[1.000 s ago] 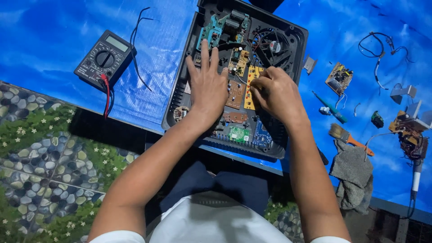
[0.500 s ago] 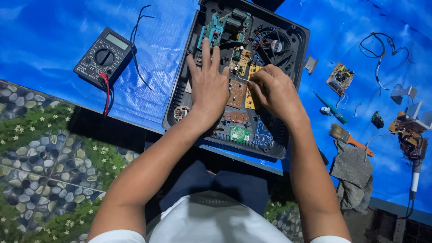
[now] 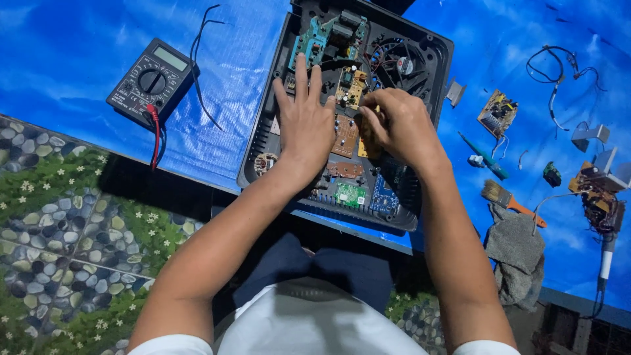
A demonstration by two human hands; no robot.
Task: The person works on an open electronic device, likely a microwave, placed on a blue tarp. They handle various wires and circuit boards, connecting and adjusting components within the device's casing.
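Seen from above, an opened black device case [image 3: 430, 52] lies on a blue sheet [image 3: 79, 59], its long axis running away from the person. The left hand [image 3: 303, 128] rests flat on the circuit boards [image 3: 344, 135] inside, fingers spread and pointing away. The right hand [image 3: 397, 125] is just beside it, to its right, fingers curled and pressed together over a yellowish board; what they pinch is hidden. A multimeter [image 3: 152, 82] lies well apart at left.

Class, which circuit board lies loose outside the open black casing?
The small board on the blue sheet, right of the casing; the other boards sit inside it.
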